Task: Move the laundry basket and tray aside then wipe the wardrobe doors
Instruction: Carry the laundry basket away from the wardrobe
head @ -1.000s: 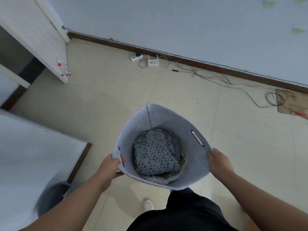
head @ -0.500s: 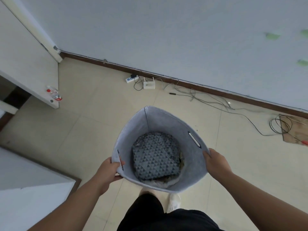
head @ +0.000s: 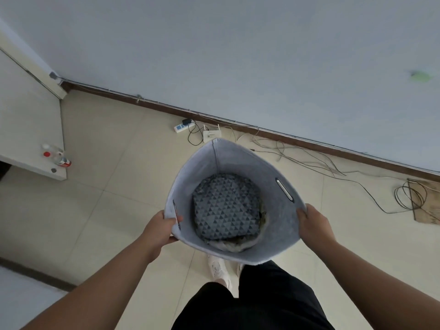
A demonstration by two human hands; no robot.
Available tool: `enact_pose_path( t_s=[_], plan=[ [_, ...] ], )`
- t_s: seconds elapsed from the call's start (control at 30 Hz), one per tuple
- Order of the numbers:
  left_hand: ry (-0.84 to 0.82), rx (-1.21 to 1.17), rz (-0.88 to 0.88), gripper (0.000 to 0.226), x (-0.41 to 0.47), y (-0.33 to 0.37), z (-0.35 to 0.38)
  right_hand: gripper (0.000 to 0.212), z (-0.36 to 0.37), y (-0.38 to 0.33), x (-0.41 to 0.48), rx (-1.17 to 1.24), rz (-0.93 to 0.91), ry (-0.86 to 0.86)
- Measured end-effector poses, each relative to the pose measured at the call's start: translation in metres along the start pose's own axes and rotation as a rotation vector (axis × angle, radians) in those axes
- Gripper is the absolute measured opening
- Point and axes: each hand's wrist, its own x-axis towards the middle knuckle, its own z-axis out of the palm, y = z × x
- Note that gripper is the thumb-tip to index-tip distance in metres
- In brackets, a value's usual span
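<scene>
Laundry basket (head: 273, 246), a soft grey felt tub, hangs above the tiled floor (head: 107, 210) in front of the person's legs, carried by both hands. The left hand (head: 159, 228) is a clenched grip on the left rim, thumb tucked inside beside the metal-edged handle slot (head: 176, 214); the right hand (head: 314, 226) pinches the right rim just below the other slot (head: 284, 189). Folded triangle-patterned fabric (head: 226, 208) lies in the bottom.

The risk, as I judge it, lies in the soft wall: held by the rim and not through the slots, the felt can fold or slip from the fingers, tipping the load out. Ahead, along the foot of the wall, a power strip (head: 182, 126), a small white router (head: 210, 135) and loose cables (head: 309, 158) trail over the floor; setting the basket down there could snag or pull them, and a foot could catch one. A bottle (head: 57, 157) lies on the white shelf's (head: 28, 129) front corner, left. No tray or wardrobe doors are clearly in view.
</scene>
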Motion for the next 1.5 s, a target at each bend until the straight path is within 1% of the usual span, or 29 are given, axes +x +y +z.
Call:
enact_pose_path(
  t_s=[0.13,0.23,0.33,0.5,0.6,0.7,0.8,0.93,1.03,1.1,1.2,1.3,1.4,1.5],
  plan=[
    [0.016,0.004,-0.022,0.039,0.040,0.049,-0.001,0.029,0.003,-0.040,0.056,0.003,-0.016,-0.018],
    [0.058,-0.008,-0.037,0.042,0.076,0.084,0.004,0.029,0.005,-0.069,0.106,0.016,-0.022,-0.029],
    [0.119,-0.022,-0.071,0.037,0.109,0.115,0.008,0.029,0.008,-0.099,0.155,-0.020,-0.058,-0.060],
    [0.116,0.047,-0.045,0.037,0.173,0.150,0.001,0.029,0.019,-0.150,0.230,-0.100,-0.108,-0.124],
    [0.145,0.061,-0.034,0.032,0.223,0.161,0.002,0.026,0.037,-0.168,0.270,-0.108,-0.112,-0.131],
    [0.183,0.081,-0.014,0.026,0.287,0.162,0.006,0.018,0.068,-0.181,0.314,-0.142,-0.108,-0.152],
    [0.177,0.086,-0.001,0.028,0.358,0.152,0.012,0.015,0.109,-0.186,0.364,-0.164,-0.081,-0.167],
    [0.185,0.050,-0.011,0.031,0.449,0.125,0.017,0.010,0.169,-0.183,0.428,-0.168,-0.079,-0.107],
    [0.197,0.003,-0.022,0.029,0.502,0.105,0.024,0.011,0.207,-0.177,0.469,-0.161,-0.074,-0.091],
    [0.204,-0.025,-0.031,0.026,0.528,0.095,0.031,0.013,0.227,-0.172,0.490,-0.163,-0.067,-0.113],
    [0.198,-0.013,-0.030,0.022,0.553,0.085,0.043,0.014,0.245,-0.166,0.510,-0.164,-0.059,-0.145],
    [0.204,0.038,0.005,0.027,0.561,0.091,0.050,0.011,0.252,-0.170,0.518,-0.131,-0.055,-0.130],
    [0.140,0.096,0.004,0.023,0.552,0.102,0.054,0.011,0.248,-0.176,0.511,-0.131,-0.057,-0.211],
    [0.079,0.152,-0.016,0.023,0.527,0.118,0.050,0.024,0.231,-0.187,0.493,-0.134,-0.027,-0.293]
  ],
)
